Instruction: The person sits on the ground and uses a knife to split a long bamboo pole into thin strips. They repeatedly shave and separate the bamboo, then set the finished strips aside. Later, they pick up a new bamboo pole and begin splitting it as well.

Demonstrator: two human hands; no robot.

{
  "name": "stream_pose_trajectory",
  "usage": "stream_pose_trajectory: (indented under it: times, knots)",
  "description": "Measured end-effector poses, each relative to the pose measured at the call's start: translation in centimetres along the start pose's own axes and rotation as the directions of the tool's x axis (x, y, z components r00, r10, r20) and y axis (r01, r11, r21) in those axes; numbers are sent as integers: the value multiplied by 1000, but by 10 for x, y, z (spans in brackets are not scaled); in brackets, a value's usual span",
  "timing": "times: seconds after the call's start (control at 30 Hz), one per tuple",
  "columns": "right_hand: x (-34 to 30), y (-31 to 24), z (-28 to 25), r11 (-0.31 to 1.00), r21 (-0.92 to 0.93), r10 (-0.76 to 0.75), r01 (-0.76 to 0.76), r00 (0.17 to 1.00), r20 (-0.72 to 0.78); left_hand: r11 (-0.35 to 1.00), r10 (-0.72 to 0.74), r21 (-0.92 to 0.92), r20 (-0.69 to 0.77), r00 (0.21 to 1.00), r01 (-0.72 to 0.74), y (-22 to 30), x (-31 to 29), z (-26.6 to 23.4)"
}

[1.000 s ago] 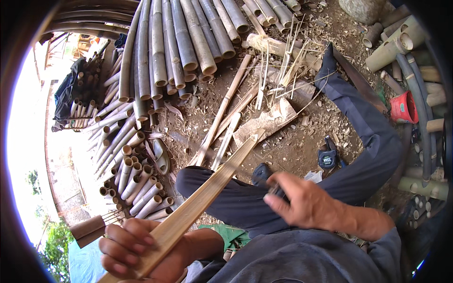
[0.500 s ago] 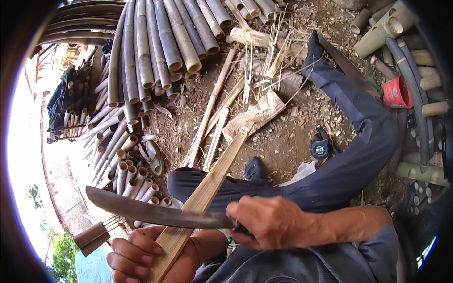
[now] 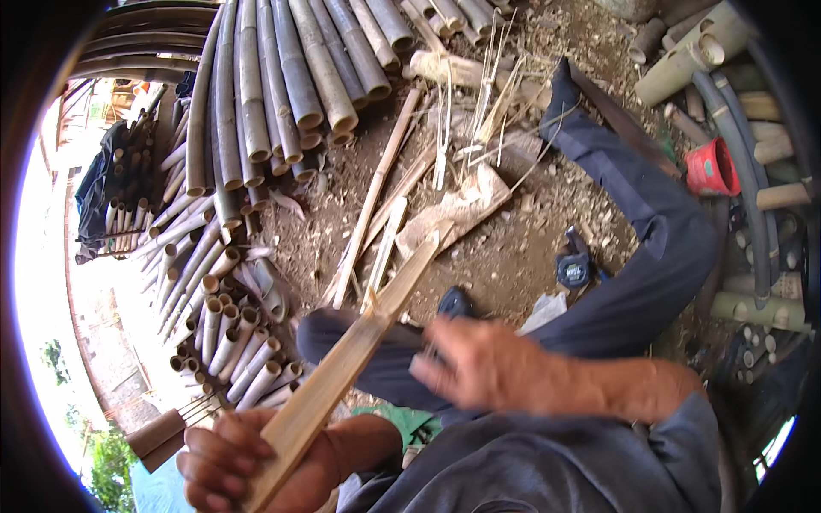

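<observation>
At near left, a pale, flat bamboo strip is clasped by curled left fingers; twisting could be caused by loosened grip. For the blurred right hand, opening and hold cannot be told.

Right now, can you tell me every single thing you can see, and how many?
Wooden strip: one, pale tan, slanting across the middle
Wood block: one, pale brown, on the ground past the strip's far end
Split sticks: several, tan, left of the block
Long bamboo poles: many, grey-brown, top left
Short bamboo tubes: many, pale, left
Thick bamboo: several, pale green, right side
Bucket: one, red, right
Tape measure: one, dark, on the ground between the legs
Wood chips: too many to count, pale, over the ground
Leaves: many, green, lower left
Legs: two, dark trousers, bent
Left hand: one, bare, gripping the strip
Right hand: one, bare, blurred, right of the strip
</observation>
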State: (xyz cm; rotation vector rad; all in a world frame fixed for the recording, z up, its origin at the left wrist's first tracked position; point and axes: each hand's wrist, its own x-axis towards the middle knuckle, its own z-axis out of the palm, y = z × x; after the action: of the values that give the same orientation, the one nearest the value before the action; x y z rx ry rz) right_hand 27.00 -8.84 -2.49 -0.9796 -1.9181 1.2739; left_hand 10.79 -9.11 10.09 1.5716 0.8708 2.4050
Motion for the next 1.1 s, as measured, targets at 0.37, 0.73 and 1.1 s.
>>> stream_pose_trajectory:
  times: [0.37, 0.73, 1.1]
  knots:
    - [23, 9, 9, 995, 38, -93, 95, 995, -33, 983, 101, 154, -18, 995, -97, -35, 9, 2]
    - [51, 58, 18, 995, 88, -47, 46, 999, 8, 1000, -12, -11, -19, 1000, 11, -60, 13, -8]
    - [72, 86, 27, 984, 76, -150, 160, 981, -127, 999, -33, -43, -38, 999, 32, -89, 14, -5]
